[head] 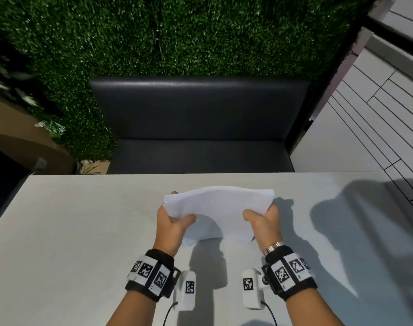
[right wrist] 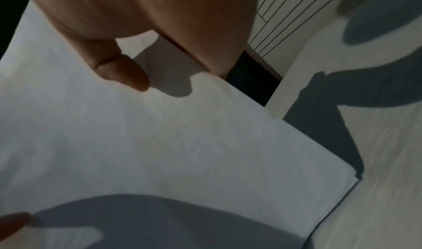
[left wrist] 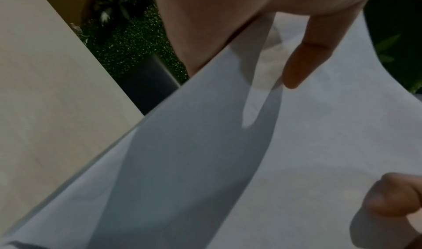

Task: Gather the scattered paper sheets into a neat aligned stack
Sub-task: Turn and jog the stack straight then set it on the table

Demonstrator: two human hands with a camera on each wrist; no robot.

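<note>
Left hand (head: 172, 223) and right hand (head: 263, 222) each pinch a side edge of the thin white paper sheets (head: 218, 208) held between them above the pale surface (head: 83, 231); light, floppy, slippery, so grip edges.

Fingers of left hand (head: 171, 225) and right hand (head: 263, 223) hidden behind paper sheets (head: 218, 208) in head view; only thumbs on near face show. Sheet count too fine to tell. Both wrist views cut hands off at top edge; left wrist view blurred. Near part of table (head: 71, 231) cut by bottom edge. Forearms cut off there too.
</note>
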